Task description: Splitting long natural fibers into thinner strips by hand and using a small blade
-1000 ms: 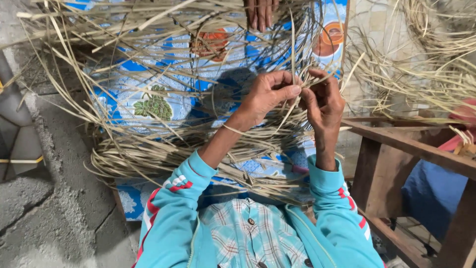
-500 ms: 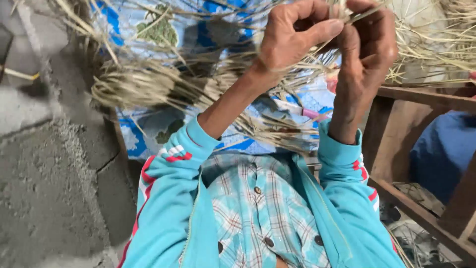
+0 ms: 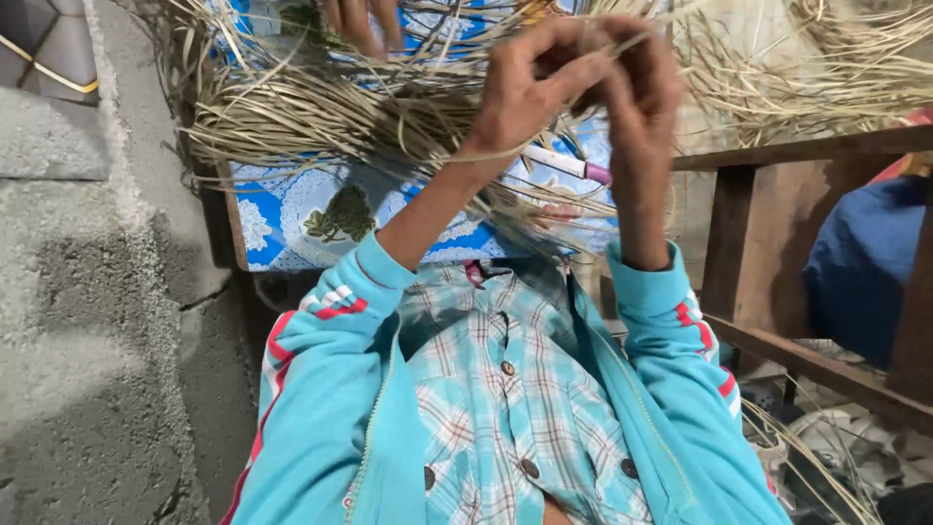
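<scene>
Two hands up high, close together: left hand (image 3: 525,83) and right hand (image 3: 637,87) both have grip closed, pinching thin dry straw strands (image 3: 622,39) between fingertips. Strands run from the big straw bundle (image 3: 321,117), which lies on a blue floral cloth (image 3: 301,219). Pink-tipped white tool (image 3: 564,165) sits in the straw just below the hands. Wooden frame (image 3: 777,156) to the right. Another person's fingers (image 3: 364,19) touch the straw at top edge.

Straw tan against blue florals

Pale tan straw strips (image 3: 321,117); blue-and-white flowered cloth (image 3: 301,219); turquoise jacket (image 3: 330,389) with red-white stripes; teal plaid shirt (image 3: 505,389); brown wooden frame (image 3: 777,156).
</scene>
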